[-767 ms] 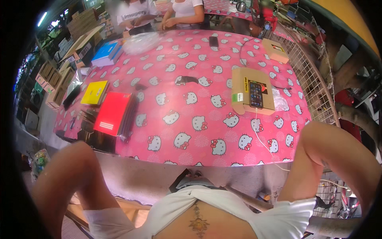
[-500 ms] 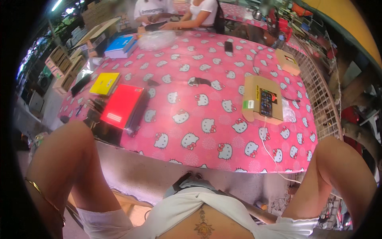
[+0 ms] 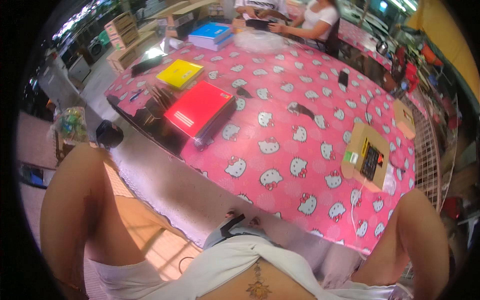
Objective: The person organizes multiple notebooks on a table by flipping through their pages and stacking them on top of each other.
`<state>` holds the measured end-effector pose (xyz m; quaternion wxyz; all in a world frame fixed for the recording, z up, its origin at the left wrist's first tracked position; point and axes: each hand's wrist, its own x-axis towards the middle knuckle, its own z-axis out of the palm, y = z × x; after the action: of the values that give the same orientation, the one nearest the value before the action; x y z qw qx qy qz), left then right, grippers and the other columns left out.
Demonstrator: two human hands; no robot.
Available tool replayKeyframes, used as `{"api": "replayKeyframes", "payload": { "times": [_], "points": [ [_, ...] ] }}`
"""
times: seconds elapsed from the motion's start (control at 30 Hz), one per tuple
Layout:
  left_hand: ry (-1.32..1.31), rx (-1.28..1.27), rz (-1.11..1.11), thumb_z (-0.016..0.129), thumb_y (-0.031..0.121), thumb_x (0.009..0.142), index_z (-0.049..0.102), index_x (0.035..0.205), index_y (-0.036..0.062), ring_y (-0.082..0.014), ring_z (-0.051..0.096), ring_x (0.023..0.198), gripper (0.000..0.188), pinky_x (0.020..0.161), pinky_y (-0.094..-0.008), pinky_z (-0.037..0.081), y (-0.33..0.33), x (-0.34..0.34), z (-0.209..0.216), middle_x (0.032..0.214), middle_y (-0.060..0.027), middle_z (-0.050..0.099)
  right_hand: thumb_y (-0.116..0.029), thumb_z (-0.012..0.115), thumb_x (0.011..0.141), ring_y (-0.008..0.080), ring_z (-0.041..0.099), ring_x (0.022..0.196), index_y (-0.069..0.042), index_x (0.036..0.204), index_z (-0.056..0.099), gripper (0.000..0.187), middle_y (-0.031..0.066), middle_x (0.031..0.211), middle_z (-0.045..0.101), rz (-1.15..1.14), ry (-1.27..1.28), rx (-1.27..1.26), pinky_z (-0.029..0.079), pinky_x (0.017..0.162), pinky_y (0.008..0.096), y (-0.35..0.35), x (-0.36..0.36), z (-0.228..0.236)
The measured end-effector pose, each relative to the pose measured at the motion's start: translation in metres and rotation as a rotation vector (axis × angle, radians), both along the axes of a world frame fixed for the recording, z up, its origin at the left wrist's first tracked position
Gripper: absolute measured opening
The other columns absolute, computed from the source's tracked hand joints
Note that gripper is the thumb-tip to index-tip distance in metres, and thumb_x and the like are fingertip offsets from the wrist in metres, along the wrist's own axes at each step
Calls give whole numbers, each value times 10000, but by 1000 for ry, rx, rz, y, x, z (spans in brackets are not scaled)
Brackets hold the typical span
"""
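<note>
Neither of my hands shows; only my bent arms (image 3: 80, 195) come in at the left and right edges, elbows out, with the hands beyond the picture. Before me is a table (image 3: 280, 200) under a pink cloth with white cat faces. On its left part lies a stack of red notebooks (image 3: 200, 107), with yellow notebooks (image 3: 180, 72) behind it and blue ones (image 3: 210, 32) farther back. Toward the right, a phone with a lit screen (image 3: 370, 162) rests on a cardboard box (image 3: 352, 142), and a white cable (image 3: 353, 210) runs down from there.
Another small cardboard box (image 3: 404, 117) sits at the right edge, and a dark phone (image 3: 343, 78) lies farther back. Clear plastic (image 3: 257, 41) is heaped at the far side, near two people. A metal rack (image 3: 427, 145) borders the right; wooden crates (image 3: 121, 31) stand back left.
My view has turned left, so the table and its things sit farther right and tilted in the picture. My arms stay bent; nothing on the table has visibly moved.
</note>
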<state>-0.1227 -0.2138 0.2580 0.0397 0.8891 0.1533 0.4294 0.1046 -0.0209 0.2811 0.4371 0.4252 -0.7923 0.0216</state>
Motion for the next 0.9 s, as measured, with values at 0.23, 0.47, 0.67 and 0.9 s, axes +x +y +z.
{"api": "replayKeyframes", "payload": {
  "times": [0.23,0.47,0.67,0.9],
  "points": [
    [2,-42,139,491,236,919,599,1087,-9,-390,608,1015,316,885,-463,466,-45,-26,-2,1099,-222,620,-174,560,956,250,574,1177,-16,1312,556,389,130,1283,611,188,-37,-89,440,1002,350,-6,-64,-9],
    [-248,-235,578,493,205,905,618,1041,4,-401,614,981,273,853,-468,474,-109,-111,-72,1055,-224,630,-184,559,958,258,580,1170,-20,1312,559,391,133,1286,615,207,-376,-613,442,998,353,-27,-157,-79],
    [-500,-1094,1170,495,179,893,634,1001,15,-410,619,951,241,826,-472,480,-217,-177,-266,1017,-225,638,-192,559,959,265,585,1164,-23,1313,561,393,134,1289,618,-57,-1494,-889,445,994,356,-115,-284,-271],
    [-608,-1581,1108,677,249,901,632,1246,36,-277,614,1095,408,920,-383,490,-328,-189,-332,1161,-148,658,-225,578,967,249,623,1110,-35,1274,601,361,128,1253,640,-57,-1902,-754,479,946,341,-192,-317,-382]
  ]
}}
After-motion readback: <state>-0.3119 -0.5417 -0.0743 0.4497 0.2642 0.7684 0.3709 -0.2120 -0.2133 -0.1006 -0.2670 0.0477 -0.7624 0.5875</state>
